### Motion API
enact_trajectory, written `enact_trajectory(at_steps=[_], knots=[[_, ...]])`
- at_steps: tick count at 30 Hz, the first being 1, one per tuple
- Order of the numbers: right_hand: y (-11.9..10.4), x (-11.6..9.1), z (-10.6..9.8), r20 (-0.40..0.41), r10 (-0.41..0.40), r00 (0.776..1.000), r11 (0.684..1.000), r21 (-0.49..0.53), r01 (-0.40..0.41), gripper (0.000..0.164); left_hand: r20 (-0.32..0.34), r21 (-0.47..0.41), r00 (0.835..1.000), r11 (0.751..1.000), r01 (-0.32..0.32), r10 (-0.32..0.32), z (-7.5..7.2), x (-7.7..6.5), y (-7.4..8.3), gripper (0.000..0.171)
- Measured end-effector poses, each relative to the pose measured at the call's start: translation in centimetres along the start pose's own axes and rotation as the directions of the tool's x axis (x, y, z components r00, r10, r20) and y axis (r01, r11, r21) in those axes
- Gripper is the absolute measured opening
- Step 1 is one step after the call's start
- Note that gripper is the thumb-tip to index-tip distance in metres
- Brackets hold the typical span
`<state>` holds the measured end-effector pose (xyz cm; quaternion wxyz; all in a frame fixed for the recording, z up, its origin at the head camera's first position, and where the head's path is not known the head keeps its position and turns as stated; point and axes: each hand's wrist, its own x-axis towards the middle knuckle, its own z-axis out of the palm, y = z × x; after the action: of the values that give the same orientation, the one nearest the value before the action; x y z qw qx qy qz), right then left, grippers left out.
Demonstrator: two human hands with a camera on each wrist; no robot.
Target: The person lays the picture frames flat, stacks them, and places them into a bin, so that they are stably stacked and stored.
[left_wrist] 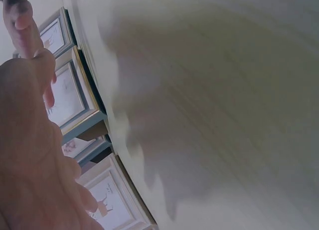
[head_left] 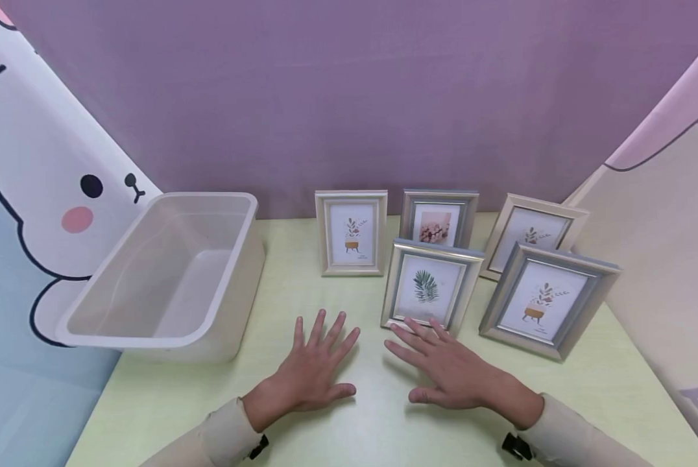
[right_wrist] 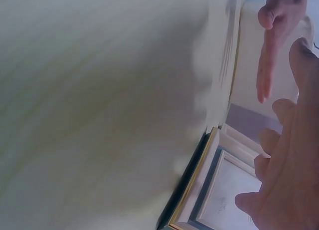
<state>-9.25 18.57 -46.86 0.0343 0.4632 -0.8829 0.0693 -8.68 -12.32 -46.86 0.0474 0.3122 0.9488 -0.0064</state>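
Both hands hover palm down over the pale green table (head_left: 361,428), fingers spread and straight, casting shadows on it. My left hand (head_left: 311,373) is between a white plastic tub and the picture frames, holding nothing. My right hand (head_left: 451,366) also holds nothing; its fingertips overlap the lower edge of a silver-gold picture frame (head_left: 389,305) with a green leaf print. To its right stands a grey-brown picture frame (head_left: 582,318) with a potted-plant print. Farther back are a cream frame (head_left: 322,233), a grey frame with a pink print (head_left: 435,227) and a tilted beige frame (head_left: 501,237).
The deep white tub (head_left: 246,272) stands at the left with its open top up; nothing shows inside. A purple backdrop (head_left: 349,97) rises behind the table. Cartoon-printed panels (head_left: 45,194) flank it on the left and right.
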Motion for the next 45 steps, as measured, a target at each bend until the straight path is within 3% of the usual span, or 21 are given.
enact_trajectory(at_steps=[16, 21, 28, 35, 40, 42, 45], knots=[[0.3, 0.3, 0.1, 0.020, 0.010, 1.000, 0.999, 0.036, -0.011, 0.089, -0.004, -0.050, 1.000, 0.999, 0.013, -0.013, 0.0, 0.4, -0.7, 0.095], [0.6, 0.4, -0.6, 0.032, 0.038, 0.999, 0.996, 0.083, -0.040, 0.089, -0.006, -0.104, 1.000, 0.995, 0.001, -0.001, 0.2, 0.7, -1.0, 0.099], [1.2, 0.4, -2.6, -0.053, 0.054, 0.997, 0.994, 0.102, -0.049, 0.079, -0.068, -0.249, 0.998, 0.968, -0.003, -0.014, -0.1, 1.7, -1.5, 0.098], [2.3, 0.9, -4.4, -0.236, 0.003, 0.972, 0.998, 0.066, 0.013, 0.063, -0.140, -0.512, 0.987, 0.859, -0.002, -0.081, -0.6, 3.4, -1.7, 0.088], [3.1, 1.5, -5.7, -0.339, 0.005, 0.941, 0.999, 0.050, 0.013, 0.052, -0.251, -0.608, 0.960, 0.791, -0.058, -0.122, -0.7, 5.1, -1.4, 0.078], [3.5, 1.8, -6.2, -0.381, -0.001, 0.925, 0.999, 0.039, 0.017, 0.048, -0.275, -0.665, 0.951, 0.742, -0.081, -0.143, -0.8, 5.9, -1.3, 0.074], [4.3, 2.3, -7.1, -0.439, -0.012, 0.898, 0.999, 0.025, 0.025, 0.040, -0.260, -0.773, 0.950, 0.626, -0.099, -0.172, -0.6, 7.1, -1.3, 0.070]])
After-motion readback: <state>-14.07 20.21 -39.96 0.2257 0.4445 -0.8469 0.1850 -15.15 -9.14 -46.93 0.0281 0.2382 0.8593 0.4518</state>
